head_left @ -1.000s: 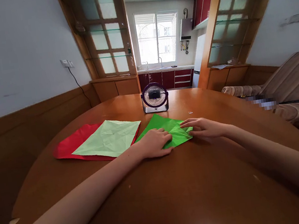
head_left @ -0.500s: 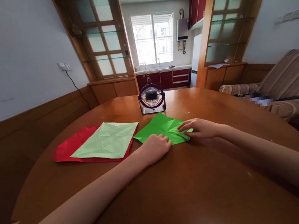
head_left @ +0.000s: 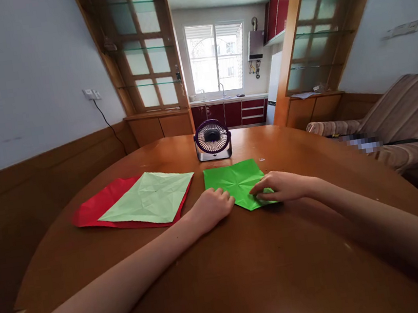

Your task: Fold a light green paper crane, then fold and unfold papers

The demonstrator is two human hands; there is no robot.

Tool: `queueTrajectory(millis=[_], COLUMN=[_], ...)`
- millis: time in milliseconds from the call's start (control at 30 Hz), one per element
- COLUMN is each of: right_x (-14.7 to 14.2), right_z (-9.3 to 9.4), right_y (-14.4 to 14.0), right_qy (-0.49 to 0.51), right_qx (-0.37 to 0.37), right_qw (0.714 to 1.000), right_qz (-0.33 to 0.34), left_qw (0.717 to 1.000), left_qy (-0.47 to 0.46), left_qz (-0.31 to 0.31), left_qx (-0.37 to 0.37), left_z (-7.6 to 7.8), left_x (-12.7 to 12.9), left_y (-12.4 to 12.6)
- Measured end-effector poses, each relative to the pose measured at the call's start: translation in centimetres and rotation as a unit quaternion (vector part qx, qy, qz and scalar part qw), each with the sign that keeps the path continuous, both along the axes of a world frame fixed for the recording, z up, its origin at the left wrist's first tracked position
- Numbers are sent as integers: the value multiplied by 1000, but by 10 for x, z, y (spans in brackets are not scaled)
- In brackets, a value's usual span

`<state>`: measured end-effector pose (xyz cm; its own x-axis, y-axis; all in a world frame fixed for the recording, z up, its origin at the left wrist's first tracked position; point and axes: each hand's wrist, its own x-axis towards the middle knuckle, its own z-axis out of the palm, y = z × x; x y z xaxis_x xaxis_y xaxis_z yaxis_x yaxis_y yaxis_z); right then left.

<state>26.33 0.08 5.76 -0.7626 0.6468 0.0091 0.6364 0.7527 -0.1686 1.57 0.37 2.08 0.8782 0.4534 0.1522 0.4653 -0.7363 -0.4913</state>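
Observation:
A bright green square sheet of paper (head_left: 235, 176) with crossing creases lies flat on the table in front of me. My left hand (head_left: 214, 210) is closed, its fingers curled at the near left edge of that sheet; the fingertips are hidden behind the knuckles. On the near right part of the same sheet rests my right hand (head_left: 277, 185), with thumb and fingers apart and the fingertips touching the paper. To the left, a creased pale green sheet (head_left: 148, 198) lies on top of a red sheet (head_left: 106, 198).
A small dark fan (head_left: 212, 139) stands behind the green paper on the brown oval table (head_left: 225, 273). A striped sofa (head_left: 409, 113) is at the right. A cable hangs from a wall socket (head_left: 91, 94) at the left. Beyond the table is a kitchen with a window.
The bright green sheet has turned, so an edge instead of a corner now faces the fan. My left hand has shifted slightly left, and my right hand has come a little nearer.

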Motion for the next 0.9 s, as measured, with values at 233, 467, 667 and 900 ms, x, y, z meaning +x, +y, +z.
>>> queueTrajectory(millis=[233, 467, 667, 900], right_x=[-15, -7, 24, 15], right_z=[3, 3, -31, -21], right_y=[-19, -4, 35, 23], right_qy=[72, 179, 120, 37], right_qx=[-125, -148, -17, -31], right_qw=[989, 973, 989, 998], right_qz=[35, 3, -90, -49], left_qw=[975, 923, 932, 863], left_qy=[-211, -351, -307, -413], left_qz=[-18, 57, 22, -20], left_qx=[-71, -146, -193, -290], left_z=[-12, -18, -24, -17], left_x=[-14, -4, -5, -5], left_y=[-1, 1, 4, 7])
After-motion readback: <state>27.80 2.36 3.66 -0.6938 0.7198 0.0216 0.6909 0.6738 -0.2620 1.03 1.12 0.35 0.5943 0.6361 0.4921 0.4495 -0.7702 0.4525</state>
